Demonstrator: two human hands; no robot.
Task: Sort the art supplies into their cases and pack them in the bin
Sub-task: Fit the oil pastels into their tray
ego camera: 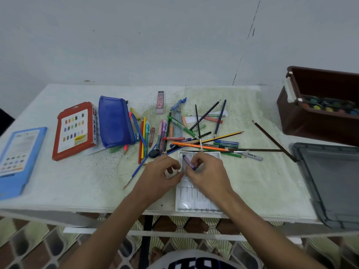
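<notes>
A white plastic pastel tray [196, 202] lies at the table's front edge. Over its far end, my right hand [207, 173] pinches a purple oil pastel [188, 162], tilted above the tray. My left hand [161, 175] pinches a white pastel [180, 165] right beside it. A loose pile of pencils, pens, brushes and pastels [194, 133] spreads behind the tray. A red oil pastel box [75, 131], a blue zip pouch [114, 121] and a light blue case [17, 158] lie to the left. The brown bin [314, 123] stands at the far right, with a paint palette [328, 105] inside.
A grey lid [330, 181] lies at the right front corner of the table. A long dark brush [274, 140] reaches from the pile toward the lid. A pink lead case [160, 101] sits behind the pile. The wall runs close behind the table.
</notes>
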